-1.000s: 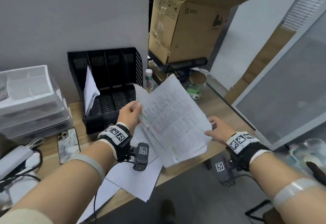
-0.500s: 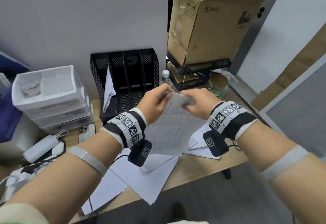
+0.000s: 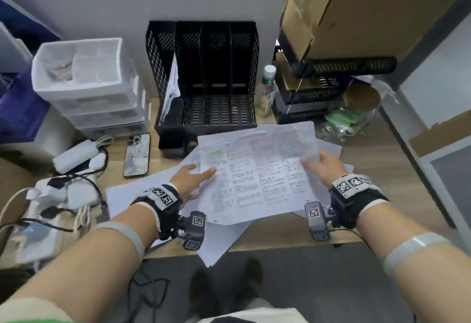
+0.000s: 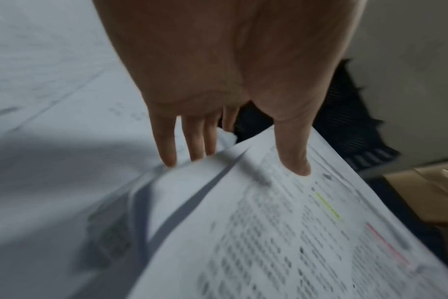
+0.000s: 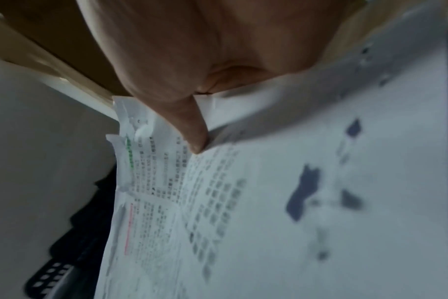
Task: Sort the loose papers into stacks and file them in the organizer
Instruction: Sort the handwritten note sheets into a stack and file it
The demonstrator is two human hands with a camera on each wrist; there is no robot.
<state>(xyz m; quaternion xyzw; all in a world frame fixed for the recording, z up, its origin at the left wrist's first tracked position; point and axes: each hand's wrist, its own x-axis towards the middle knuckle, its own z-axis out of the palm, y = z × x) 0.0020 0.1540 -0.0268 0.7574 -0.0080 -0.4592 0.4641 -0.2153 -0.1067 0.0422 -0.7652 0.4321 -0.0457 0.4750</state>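
So far only 1 white sheaf stands in the black mesh organizer at 12 o'clock; left hand and right hand pinch the printed paper stack over loose white sheets on the worktop.

1. Black wrist wraps with white edges carry black-and-white square tags.
2. Small grey cameras hang under both wrists, tagged, with thin black cables.
3. Pale bands circle both forearms.
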